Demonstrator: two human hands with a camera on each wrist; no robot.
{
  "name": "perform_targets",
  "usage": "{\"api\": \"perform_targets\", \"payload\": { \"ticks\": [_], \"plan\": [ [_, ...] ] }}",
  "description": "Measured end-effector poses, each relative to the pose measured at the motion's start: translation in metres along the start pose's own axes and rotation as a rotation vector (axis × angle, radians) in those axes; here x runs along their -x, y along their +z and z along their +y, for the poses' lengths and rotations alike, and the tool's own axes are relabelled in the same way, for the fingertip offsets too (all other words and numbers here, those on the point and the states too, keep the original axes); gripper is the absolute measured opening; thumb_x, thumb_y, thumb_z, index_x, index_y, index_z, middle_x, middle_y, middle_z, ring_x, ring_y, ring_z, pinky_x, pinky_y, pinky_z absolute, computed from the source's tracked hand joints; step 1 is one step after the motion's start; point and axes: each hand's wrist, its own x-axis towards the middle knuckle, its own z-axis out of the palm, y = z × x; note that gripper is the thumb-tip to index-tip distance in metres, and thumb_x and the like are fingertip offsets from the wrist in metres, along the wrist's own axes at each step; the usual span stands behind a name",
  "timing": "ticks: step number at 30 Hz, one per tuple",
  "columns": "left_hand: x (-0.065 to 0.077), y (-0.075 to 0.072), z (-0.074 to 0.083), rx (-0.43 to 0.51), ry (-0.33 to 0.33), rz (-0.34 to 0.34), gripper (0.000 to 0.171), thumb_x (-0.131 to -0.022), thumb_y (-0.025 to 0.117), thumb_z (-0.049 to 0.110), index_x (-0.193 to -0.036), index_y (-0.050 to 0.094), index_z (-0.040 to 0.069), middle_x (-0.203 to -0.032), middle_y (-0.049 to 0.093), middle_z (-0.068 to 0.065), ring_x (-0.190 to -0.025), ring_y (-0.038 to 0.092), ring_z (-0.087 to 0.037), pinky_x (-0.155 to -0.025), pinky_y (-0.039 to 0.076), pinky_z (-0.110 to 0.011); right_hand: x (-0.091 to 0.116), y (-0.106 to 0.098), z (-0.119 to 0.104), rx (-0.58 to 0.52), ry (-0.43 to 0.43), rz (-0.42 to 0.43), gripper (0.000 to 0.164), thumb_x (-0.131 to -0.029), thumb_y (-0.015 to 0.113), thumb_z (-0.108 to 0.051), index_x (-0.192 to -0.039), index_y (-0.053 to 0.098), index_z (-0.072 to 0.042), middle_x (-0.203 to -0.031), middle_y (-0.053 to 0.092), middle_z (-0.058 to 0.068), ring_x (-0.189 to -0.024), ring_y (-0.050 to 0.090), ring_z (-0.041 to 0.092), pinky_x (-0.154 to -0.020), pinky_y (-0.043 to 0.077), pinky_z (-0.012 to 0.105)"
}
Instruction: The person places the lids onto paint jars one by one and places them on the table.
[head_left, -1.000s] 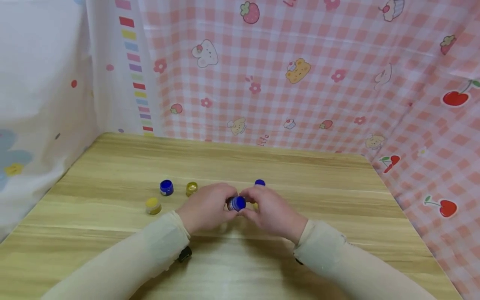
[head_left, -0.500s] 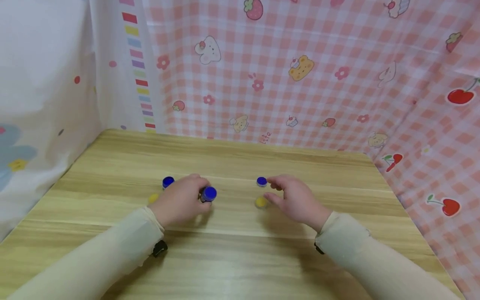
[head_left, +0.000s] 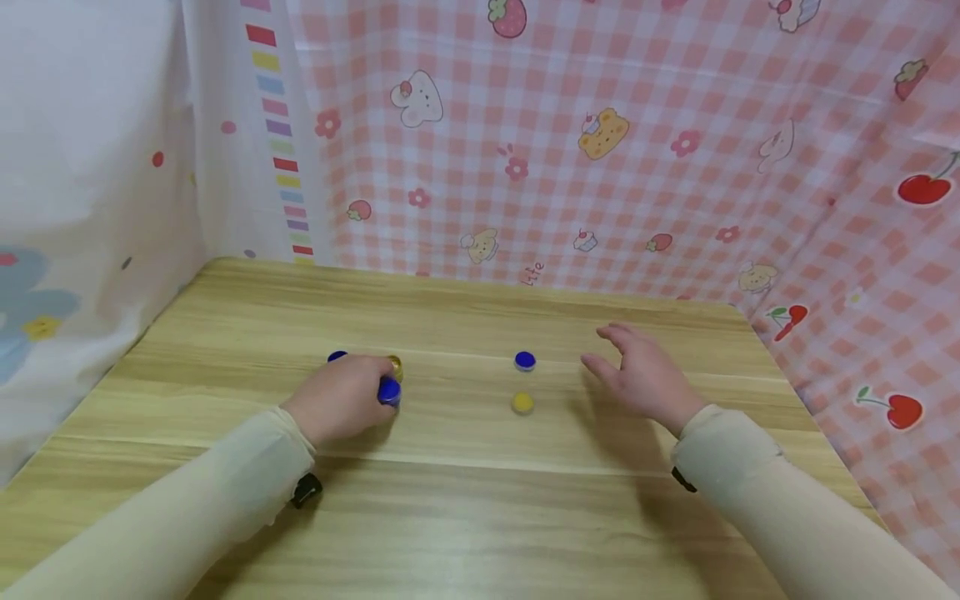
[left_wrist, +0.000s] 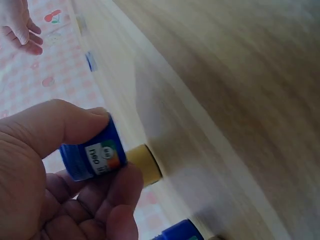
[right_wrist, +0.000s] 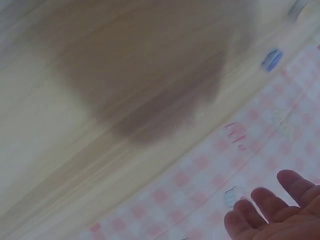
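My left hand [head_left: 337, 400] pinches a small blue paint jar [left_wrist: 97, 155] between thumb and fingers, low over the table at left of centre. The jar's printed label faces the left wrist camera, and its blue top [head_left: 389, 390] shows in the head view. Just beyond it stands a gold-coloured jar [head_left: 396, 367]. Another blue jar [head_left: 337, 356] peeks out from behind the hand. My right hand [head_left: 637, 375] hovers over the table's right side, fingers apart and holding nothing. Nearest to it lie a flat blue lid [head_left: 525, 361] and a yellow lid [head_left: 522, 403].
The wooden table [head_left: 465, 517] ends at a pink checked cloth [head_left: 480, 150] at the back and right. White cloth [head_left: 90, 167] hangs along the left edge.
Both hands were together at the blue jar. My right hand has let go and moved right; my left hand has carried the jar left, now covering the yellow jar there.
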Motion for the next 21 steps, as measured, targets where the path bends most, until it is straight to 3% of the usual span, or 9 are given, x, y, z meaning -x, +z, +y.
{"api": "perform_targets", "payload": {
  "ticks": [5, 13, 21],
  "plan": [
    [0.001, -0.001, -0.002, -0.054, 0.001, -0.012, 0.03, -0.09, 0.079, 0.02, -0.117, 0.074, 0.008, -0.107, 0.076, -0.005, -0.083, 0.063, -0.016, -0.084, 0.059, -0.043, -0.004, -0.004, 0.017, 0.011, 0.052, -0.035, 0.071, -0.108, 0.053, -0.045, -0.156, 0.04, 0.005, -0.168, 0.023, 0.035, -0.154, 0.024, 0.056, -0.124, 0.022, 0.068],
    [0.002, 0.001, -0.004, -0.092, -0.02, -0.052, 0.035, -0.089, 0.082, 0.023, -0.119, 0.074, 0.006, -0.112, 0.076, -0.007, -0.087, 0.065, -0.017, -0.087, 0.059, -0.047, -0.006, -0.008, 0.033, 0.026, 0.085, -0.061, 0.077, -0.109, 0.05, -0.05, -0.157, 0.036, 0.009, -0.167, 0.019, 0.038, -0.156, 0.015, 0.056, -0.126, 0.013, 0.068],
    [0.0, 0.001, -0.004, -0.084, -0.039, -0.072, 0.022, -0.089, 0.081, 0.023, -0.104, 0.074, 0.009, -0.093, 0.07, -0.001, -0.077, 0.059, -0.018, -0.072, 0.052, -0.037, -0.006, -0.01, 0.045, 0.027, 0.131, -0.086, 0.09, -0.107, 0.048, -0.058, -0.163, 0.021, 0.008, -0.168, 0.005, 0.039, -0.154, 0.001, 0.063, -0.125, 0.005, 0.071]
  ]
}}
